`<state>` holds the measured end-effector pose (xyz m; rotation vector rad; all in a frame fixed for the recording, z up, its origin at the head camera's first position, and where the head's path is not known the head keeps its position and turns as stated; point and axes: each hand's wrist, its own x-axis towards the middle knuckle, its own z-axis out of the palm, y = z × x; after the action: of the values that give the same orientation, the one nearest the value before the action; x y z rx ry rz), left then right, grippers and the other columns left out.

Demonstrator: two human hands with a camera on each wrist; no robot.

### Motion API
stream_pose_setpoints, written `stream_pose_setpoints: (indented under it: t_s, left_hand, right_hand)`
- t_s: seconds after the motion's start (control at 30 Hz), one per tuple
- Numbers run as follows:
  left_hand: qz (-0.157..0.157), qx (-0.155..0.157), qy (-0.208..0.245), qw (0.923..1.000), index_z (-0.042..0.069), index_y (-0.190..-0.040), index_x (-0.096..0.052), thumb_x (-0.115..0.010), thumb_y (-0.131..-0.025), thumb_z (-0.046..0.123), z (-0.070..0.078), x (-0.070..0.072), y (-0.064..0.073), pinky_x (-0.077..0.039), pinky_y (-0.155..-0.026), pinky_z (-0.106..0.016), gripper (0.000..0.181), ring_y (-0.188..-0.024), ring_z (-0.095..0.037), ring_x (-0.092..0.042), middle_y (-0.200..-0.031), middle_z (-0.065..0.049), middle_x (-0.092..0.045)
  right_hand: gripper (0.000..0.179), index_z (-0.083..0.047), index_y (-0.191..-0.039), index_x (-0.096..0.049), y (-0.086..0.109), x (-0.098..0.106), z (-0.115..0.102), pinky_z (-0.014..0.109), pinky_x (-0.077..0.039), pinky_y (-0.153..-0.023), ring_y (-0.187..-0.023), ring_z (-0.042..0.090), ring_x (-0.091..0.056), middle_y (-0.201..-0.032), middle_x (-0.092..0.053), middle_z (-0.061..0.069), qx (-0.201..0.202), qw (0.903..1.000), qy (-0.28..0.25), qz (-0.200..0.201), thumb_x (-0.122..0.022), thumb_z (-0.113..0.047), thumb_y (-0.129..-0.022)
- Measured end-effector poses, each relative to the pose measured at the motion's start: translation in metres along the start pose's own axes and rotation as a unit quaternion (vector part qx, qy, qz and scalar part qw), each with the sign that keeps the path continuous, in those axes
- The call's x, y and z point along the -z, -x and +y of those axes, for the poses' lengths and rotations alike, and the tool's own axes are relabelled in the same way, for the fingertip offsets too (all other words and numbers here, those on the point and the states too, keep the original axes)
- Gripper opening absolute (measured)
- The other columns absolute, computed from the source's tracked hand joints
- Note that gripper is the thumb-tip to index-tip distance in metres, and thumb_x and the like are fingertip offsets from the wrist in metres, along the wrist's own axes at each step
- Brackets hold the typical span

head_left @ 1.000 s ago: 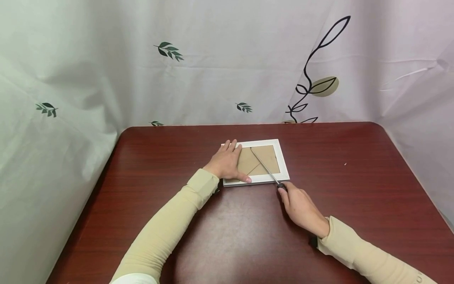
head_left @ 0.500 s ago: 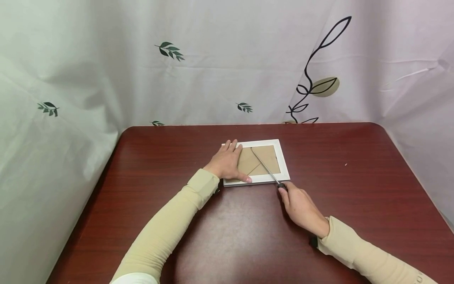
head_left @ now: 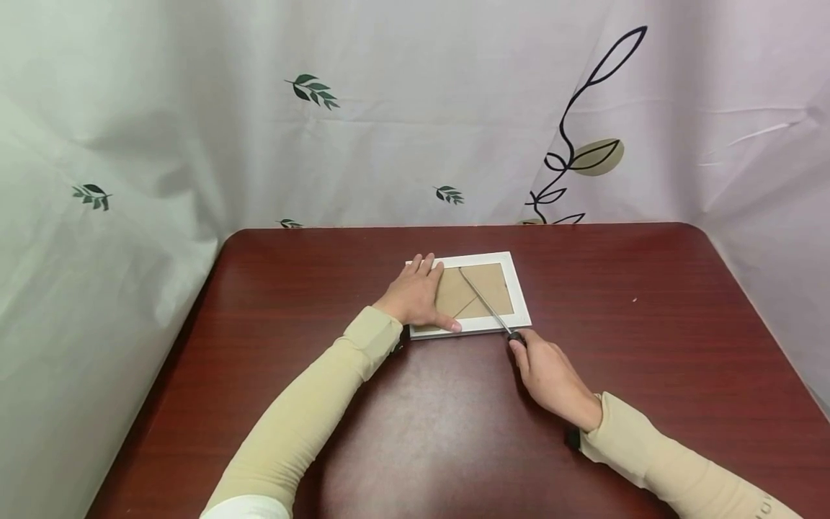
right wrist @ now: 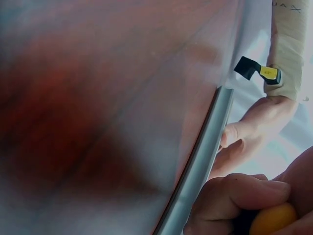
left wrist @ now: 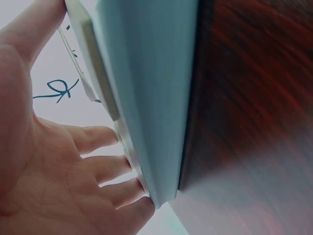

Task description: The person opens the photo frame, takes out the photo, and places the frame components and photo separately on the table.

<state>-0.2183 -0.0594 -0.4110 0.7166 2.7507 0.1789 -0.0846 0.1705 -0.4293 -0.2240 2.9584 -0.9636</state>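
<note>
Right hand (head_left: 551, 378) grasping a screwdriver (head_left: 486, 303), fingers curled round its dark handle (head_left: 515, 338); a yellow end (right wrist: 274, 219) shows within that curl in the right wrist view; left hand (head_left: 415, 297) spread and clasping nothing, fingers on the far border and thumb on the near border of a white picture frame (head_left: 516, 292); over the last second I find no change of pose in hands, tool or frame, only a slight drift of the whole head view; I judge this a steady bracing, the work not visibly advanced; the frame lies back up, beyond and left of the right grip, the shaft crossing its brown backing panel (head_left: 496, 285) to the far inner edge; beneath, a reddish table (head_left: 648, 346); behind, leaf-patterned cloth (head_left: 389, 144).
</note>
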Motion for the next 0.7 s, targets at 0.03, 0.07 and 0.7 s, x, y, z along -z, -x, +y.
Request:
stream_pose_setpoints:
  t_s: [0.03,0.07,0.7]
  left_hand:
    - [0.000,0.000,-0.002,1.0000,-0.001,-0.158,-0.021,-0.077,-0.068,0.075,0.0004,0.0001,-0.0002,-0.010,-0.123,-0.044,0.130,-0.152,-0.042,-0.011,-0.165,-0.024,-0.011]
    - [0.000,0.000,-0.004,1.0000,-0.001,-0.158,-0.021,-0.077,-0.068,0.075,0.0008,0.0001,-0.0004,-0.010,-0.123,-0.045,0.131,-0.152,-0.042,-0.011,-0.165,-0.024,-0.011]
    - [-0.002,-0.003,-0.014,0.9999,-0.001,-0.158,-0.020,-0.075,-0.069,0.075,0.0006,0.0000,-0.0003,-0.009,-0.123,-0.044,0.130,-0.152,-0.042,-0.010,-0.165,-0.024,-0.012]
  right_hand:
    - [0.015,0.000,-0.103,-0.057,-0.0003,0.0002,0.0002,0.042,-0.048,-0.064,-0.067,0.021,-0.053,-0.069,-0.049,0.001,-0.002,1.0000,0.000,-0.002,-0.048,-0.012,-0.106]
    - [0.015,0.000,-0.103,-0.057,-0.0002,0.0007,0.0002,0.042,-0.048,-0.064,-0.067,0.021,-0.053,-0.069,-0.049,0.001,-0.003,1.0000,-0.001,-0.004,-0.048,-0.012,-0.106]
    - [0.016,0.000,-0.101,-0.056,-0.0067,0.0014,0.0008,0.043,-0.048,-0.063,-0.068,0.023,-0.052,-0.066,-0.046,0.002,-0.003,1.0000,0.008,-0.006,-0.047,-0.013,-0.106]
